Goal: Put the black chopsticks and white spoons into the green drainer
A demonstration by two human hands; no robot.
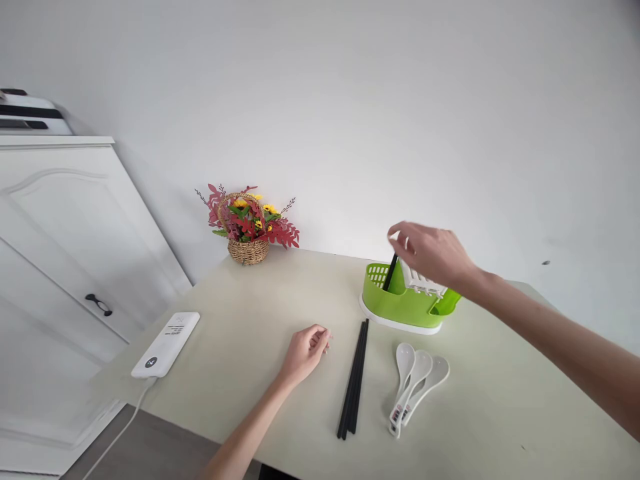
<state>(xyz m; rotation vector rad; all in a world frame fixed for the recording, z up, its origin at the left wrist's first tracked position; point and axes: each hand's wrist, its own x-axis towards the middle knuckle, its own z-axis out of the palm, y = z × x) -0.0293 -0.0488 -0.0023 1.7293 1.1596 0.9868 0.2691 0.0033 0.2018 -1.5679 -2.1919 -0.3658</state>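
Observation:
My right hand (429,252) is over the green cutlery caddy (400,303), fingers curled and pinched around the upper end of a black chopstick (391,273). That chopstick leans inside the caddy's left compartment, its lower end hidden by the wall. My left hand (306,350) rests on the table with loosely curled fingers and nothing visible in them. Just right of it lie several black chopsticks (355,383) in a bundle. Three white spoons (419,383) lie fanned out in front of the caddy. A white slotted rack (423,283) at the caddy's middle is partly covered by my right hand.
A wicker basket of artificial flowers (249,251) stands at the table's back left. A white power bank (167,343) with a cable (123,430) lies by the left edge. Beyond that edge is a white cabinet (55,267); a wall rises behind the table (240,313).

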